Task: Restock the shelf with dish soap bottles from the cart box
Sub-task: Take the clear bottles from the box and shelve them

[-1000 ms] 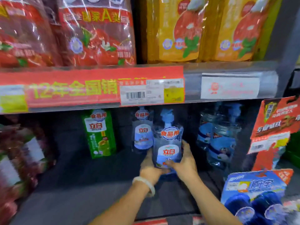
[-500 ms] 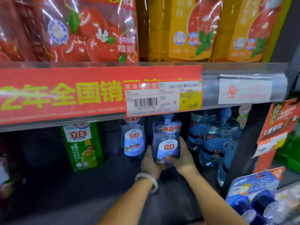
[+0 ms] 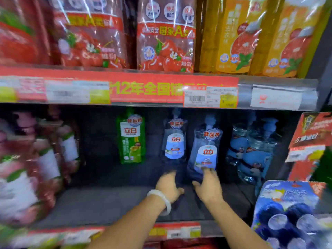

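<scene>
Standing: soap bottle [image 3: 204, 151] upright on shelf [image 3: 107, 203], label out, beside matching bottle [image 3: 175, 141].
L hand [image 3: 168, 187]: fingers loose, holding nothing.
R hand [image 3: 208, 187]: fingertips at bottle base, prob. steadying; grip unclear, blurred.

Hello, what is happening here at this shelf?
A person is stocking the shelf with dish soap. A clear blue soap bottle stands upright on the shelf, in front of a second blue one, with a green soap pouch further left. The right hand touches the front bottle's base with its fingers. The left hand, wearing a white bracelet, is beside the base and seems not to grip it.
</scene>
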The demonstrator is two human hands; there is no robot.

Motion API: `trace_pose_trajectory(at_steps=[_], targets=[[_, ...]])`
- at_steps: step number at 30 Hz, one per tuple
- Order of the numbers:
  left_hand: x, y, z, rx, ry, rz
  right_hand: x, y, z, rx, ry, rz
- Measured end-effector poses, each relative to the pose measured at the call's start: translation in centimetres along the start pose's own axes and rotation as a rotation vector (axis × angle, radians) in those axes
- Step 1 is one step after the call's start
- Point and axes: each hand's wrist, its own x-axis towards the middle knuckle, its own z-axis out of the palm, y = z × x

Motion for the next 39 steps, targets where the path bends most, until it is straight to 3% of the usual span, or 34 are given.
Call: trace_pose_trajectory(at_steps=[9,14,18,26,33,39], targets=[[-19.5,-8.0,-5.2,0.101,0.215,-0.203,-14.6,-8.3,8.5,-0.129,-0.307,-0.587],[-31.5,-12.2,-6.6,0.352,0.289,-0.359,-26.0,-10.0,15.0,-0.171,-0.564,-0.764],[-38.4,-17.4,-7.8,0.365,0.122,-0.609,-31.2,-13.2,16.7,-0.244,-0.657,-0.864],[-49.4,-24.5,-10.7,0.358,0.111,-0.907,-38.3,-20.1,20.4,-0.219,-0.799,-0.944],[-54.9,-33.6,-15.4,0.39,0.038,-1.03,-44.8,-25.5,27.7,-0.223,-0.975,-0.926],[-56.0,-44.7,-19.7,0.406,-0.076,-1.038,-48.6,-31.3,36.8,-0.252,-1.075,-0.737]])
